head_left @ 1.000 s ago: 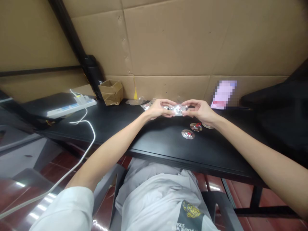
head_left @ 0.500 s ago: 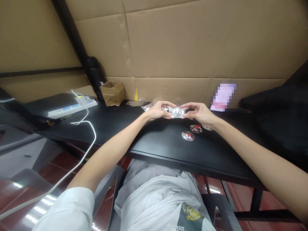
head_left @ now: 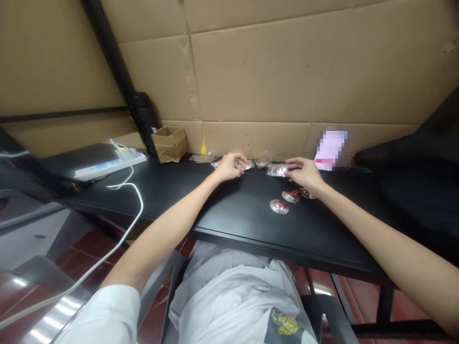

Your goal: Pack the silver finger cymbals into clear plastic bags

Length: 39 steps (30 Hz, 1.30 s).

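Observation:
My right hand (head_left: 303,173) pinches one end of a clear plastic bag with a shiny metal finger cymbal (head_left: 278,170) in it, just over the black table. To the left, the fingers of my left hand (head_left: 231,166) are curled at a second bagged finger cymbal (head_left: 248,165) and partly cover it. Between the hands, farther back, lies another bagged finger cymbal (head_left: 263,162). Nearer to me sit unwrapped domed finger cymbals with red cord: one in front (head_left: 279,206), one behind it (head_left: 290,196), and a third (head_left: 307,193) partly hidden by my right wrist.
A small open cardboard box (head_left: 169,145) and flat clear plastic (head_left: 204,157) are at the back left. A white power strip (head_left: 111,162) trails a cable. At the back right, a blurred-out phone-like screen (head_left: 330,149) leans near a black bag-like bulk (head_left: 412,177).
My hands have moved apart. The bagged finger cymbal held between them is now in my right hand only, slightly to the right. My left hand has come to another bagged one.

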Available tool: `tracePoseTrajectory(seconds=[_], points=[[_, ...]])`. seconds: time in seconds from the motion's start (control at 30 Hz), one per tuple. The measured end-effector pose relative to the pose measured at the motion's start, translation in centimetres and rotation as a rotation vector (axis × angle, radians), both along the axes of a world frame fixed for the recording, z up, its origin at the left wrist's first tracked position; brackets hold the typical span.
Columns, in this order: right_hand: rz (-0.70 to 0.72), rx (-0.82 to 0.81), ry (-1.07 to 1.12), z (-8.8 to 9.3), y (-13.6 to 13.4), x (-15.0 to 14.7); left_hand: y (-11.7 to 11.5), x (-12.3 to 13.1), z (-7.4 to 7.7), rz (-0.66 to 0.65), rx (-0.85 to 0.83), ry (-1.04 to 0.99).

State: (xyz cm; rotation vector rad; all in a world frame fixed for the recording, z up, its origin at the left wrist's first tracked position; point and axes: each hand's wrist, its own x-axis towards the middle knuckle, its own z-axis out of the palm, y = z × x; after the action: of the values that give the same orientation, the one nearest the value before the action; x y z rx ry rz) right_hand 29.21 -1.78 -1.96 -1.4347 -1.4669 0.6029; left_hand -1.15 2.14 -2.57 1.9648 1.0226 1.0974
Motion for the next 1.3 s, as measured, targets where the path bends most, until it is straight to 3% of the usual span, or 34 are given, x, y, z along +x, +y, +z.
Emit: tracePoseTrajectory(seconds=[0.2, 0.4, 0.57, 0.77, 0.9, 1.03, 1.17, 1.3], points=[[-0.142, 0.008, -0.192, 0.3, 0.4, 1.8, 0.5, -0.3, -0.4, -0.018, 0.142, 0.116], [-0.158, 0.086, -0.311, 1.5, 1.4, 3.9, 0.2, -0.1, 0.0, 0.034, 0.217, 0.199], [-0.108, -0.085, -0.734, 2.9, 1.3, 5.3, 0.5, -0.4, 0.1, 0.087, 0.243, 0.231], [-0.205, -0.495, -1.019, 3.5, 0.6, 4.1, 1.3, -1.0, 0.0, 0.195, 0.216, 0.232], [-0.130, -0.492, -1.064, 2.6, 1.4, 4.8, 2.1, -2.8, 0.1, 0.404, 0.226, 0.263], [-0.079, -0.481, -1.079, 1.9, 2.1, 5.4, 2.8, -5.1, 0.2, 0.487, 0.178, 0.300], [-0.066, -0.429, -1.091, 2.2, 1.7, 4.6, 2.7, -5.2, 0.4, 0.460, 0.170, 0.275], [-0.079, -0.313, -1.042, 2.8, 0.8, 3.3, 0.2, -1.5, 1.1, 0.268, 0.273, 0.208]])
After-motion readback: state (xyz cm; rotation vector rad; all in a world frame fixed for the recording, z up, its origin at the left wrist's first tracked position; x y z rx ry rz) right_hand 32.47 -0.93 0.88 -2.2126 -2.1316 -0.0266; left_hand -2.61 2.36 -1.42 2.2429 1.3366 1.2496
